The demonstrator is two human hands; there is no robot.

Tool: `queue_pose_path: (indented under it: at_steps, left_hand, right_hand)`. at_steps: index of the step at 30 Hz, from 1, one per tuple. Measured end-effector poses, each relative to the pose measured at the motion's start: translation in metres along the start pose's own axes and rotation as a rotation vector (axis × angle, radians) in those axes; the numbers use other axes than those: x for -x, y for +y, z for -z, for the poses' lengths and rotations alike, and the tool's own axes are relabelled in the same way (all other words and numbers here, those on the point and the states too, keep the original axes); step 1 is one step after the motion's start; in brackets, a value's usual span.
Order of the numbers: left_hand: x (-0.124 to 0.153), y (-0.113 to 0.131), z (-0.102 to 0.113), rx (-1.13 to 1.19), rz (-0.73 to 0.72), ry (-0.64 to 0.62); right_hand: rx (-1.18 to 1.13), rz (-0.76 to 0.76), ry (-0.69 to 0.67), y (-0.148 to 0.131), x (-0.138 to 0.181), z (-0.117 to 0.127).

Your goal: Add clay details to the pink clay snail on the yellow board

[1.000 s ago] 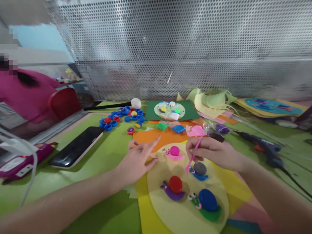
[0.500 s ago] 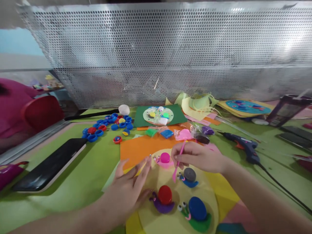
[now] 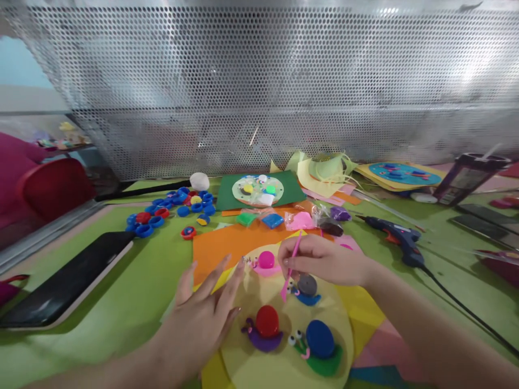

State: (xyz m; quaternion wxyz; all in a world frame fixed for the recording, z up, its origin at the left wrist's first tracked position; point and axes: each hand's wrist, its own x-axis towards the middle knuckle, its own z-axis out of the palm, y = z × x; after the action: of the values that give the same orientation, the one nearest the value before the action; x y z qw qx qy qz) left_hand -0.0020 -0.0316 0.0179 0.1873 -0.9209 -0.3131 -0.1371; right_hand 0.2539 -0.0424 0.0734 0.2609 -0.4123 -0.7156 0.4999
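Note:
Between the fingers of my right hand [image 3: 324, 259] is a thin pink modelling tool [image 3: 292, 259], its flat tip close to a blue clay snail [image 3: 307, 297] with a grey cap shell. My left hand [image 3: 203, 308] lies with fingers spread over the left edge of a round pale-yellow paper disc [image 3: 243, 373]. Its fingertips come near a pink snail [image 3: 265, 263]. Lower on the disc are a purple snail [image 3: 263, 337] with a red cap and a green snail [image 3: 324, 359] with a blue cap and googly eyes.
Bottle caps [image 3: 158, 213] and a black phone [image 3: 73, 281] lie at left. Clay packets [image 3: 272, 220] sit behind the disc, before a green card [image 3: 227, 189]. A glue gun [image 3: 395, 237] with its cord is at right. A perforated metal panel [image 3: 259, 81] stands behind.
The whole view has shifted slightly, so things appear further left. The fingers of my left hand have spread wider. My right hand keeps the pink tool near the blue snail.

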Motion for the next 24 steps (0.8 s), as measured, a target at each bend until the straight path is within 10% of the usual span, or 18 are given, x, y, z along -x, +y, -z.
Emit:
queue_pose_path:
  at_steps: [24]
  left_hand:
    - [0.0007, -0.0017, -0.001, 0.024, 0.003, -0.036]
  right_hand:
    - [0.015, 0.0, -0.004, 0.0008, -0.0016, -0.0027]
